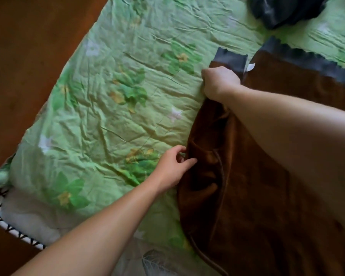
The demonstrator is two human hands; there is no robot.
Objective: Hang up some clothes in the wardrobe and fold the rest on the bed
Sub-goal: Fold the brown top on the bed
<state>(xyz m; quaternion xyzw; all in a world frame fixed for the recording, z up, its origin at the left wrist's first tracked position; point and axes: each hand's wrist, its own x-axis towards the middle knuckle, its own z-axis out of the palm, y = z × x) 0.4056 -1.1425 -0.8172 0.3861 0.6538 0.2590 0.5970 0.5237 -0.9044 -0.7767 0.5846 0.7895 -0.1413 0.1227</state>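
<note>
A brown velvety garment (253,196) with grey trim lies spread over the right side of the bed (118,96), which has a green floral cover. My right hand (219,81) is a fist gripping the garment's left edge near the grey trim, with a white label just beyond it. My left hand (173,168) pinches a fold of the same edge lower down, fingers curled on the brown cloth. My right forearm hides part of the garment.
A dark grey piece of clothing (287,10) lies crumpled at the top right of the bed. The brown wooden floor (28,56) shows at the left. A white sheet with a black triangle border (14,226) sticks out at the bed's lower left corner.
</note>
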